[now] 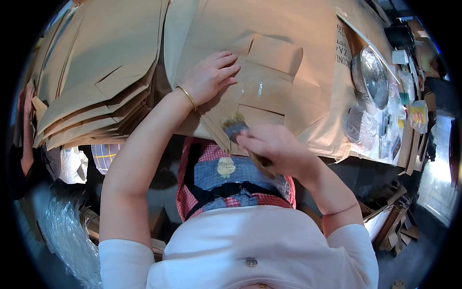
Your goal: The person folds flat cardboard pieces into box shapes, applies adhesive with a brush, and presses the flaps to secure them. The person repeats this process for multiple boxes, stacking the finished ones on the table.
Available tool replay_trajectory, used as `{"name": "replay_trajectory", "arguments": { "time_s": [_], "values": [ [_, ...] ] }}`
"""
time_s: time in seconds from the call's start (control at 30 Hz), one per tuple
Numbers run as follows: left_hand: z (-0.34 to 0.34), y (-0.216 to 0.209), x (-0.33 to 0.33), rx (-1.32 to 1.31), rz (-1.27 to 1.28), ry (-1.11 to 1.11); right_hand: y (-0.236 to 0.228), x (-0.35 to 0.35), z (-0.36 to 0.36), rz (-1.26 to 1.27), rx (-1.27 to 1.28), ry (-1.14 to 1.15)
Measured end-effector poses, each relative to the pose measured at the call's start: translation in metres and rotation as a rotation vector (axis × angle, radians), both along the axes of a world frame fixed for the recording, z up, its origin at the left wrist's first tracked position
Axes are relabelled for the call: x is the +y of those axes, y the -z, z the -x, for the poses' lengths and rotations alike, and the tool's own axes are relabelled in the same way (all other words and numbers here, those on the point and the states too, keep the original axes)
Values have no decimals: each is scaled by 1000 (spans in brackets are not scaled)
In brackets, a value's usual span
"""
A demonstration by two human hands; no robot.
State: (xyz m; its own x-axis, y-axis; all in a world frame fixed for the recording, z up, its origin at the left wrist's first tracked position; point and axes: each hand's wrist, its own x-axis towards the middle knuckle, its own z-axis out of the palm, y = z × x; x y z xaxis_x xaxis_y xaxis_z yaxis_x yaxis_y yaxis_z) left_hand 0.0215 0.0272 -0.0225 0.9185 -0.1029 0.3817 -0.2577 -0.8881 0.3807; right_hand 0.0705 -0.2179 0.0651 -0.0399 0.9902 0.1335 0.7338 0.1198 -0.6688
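My left hand (209,79) lies on a brown paper bag (308,106), its fingers stretched toward the folded flap; it is open and holds nothing. My right hand (274,150) is closed round the handle of a brush (235,126), whose bristles point up and left over the bag's near edge. In front of the brush, the bag's folded end has a shiny wet patch (260,89) beneath a raised paper flap (275,54). Whether the bristles touch the paper I cannot tell.
To the left lies a fanned stack of brown paper bags (103,82). A shiny metal bowl (373,79) stands at the right, beside a whitish crumpled bundle (361,126). Clear plastic sheeting (67,236) and flattened cardboard (392,221) lie lower down. Another person's arm (28,130) shows at far left.
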Motion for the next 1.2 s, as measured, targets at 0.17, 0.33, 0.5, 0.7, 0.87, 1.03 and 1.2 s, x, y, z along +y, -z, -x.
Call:
{"name": "replay_trajectory", "arguments": {
  "time_s": [0.17, 0.33, 0.5, 0.7, 0.87, 1.03, 1.2],
  "values": [
    [-1, -5, -5, -9, -17, -26, 3, -37, 20, 53, 32, 89],
    [-1, -3, -9, -11, -16, -45, -15, -64, 24, -99, 78, 263],
    [5, -5, -8, -46, -61, -71, -8, -84, 12, -139, -109, 488],
    [1, -7, -10, -44, -57, -69, 16, -58, 45, -263, 46, 417],
    [-2, -23, -8, 30, -70, -61, -15, -69, 4, -288, 334, 389],
    [23, -43, -25, 232, -61, -88, -38, -87, -41, -130, 535, 951],
    [29, -23, -24, 110, -169, -58, 8, -44, -112, -53, 647, 1054]
  ]
}}
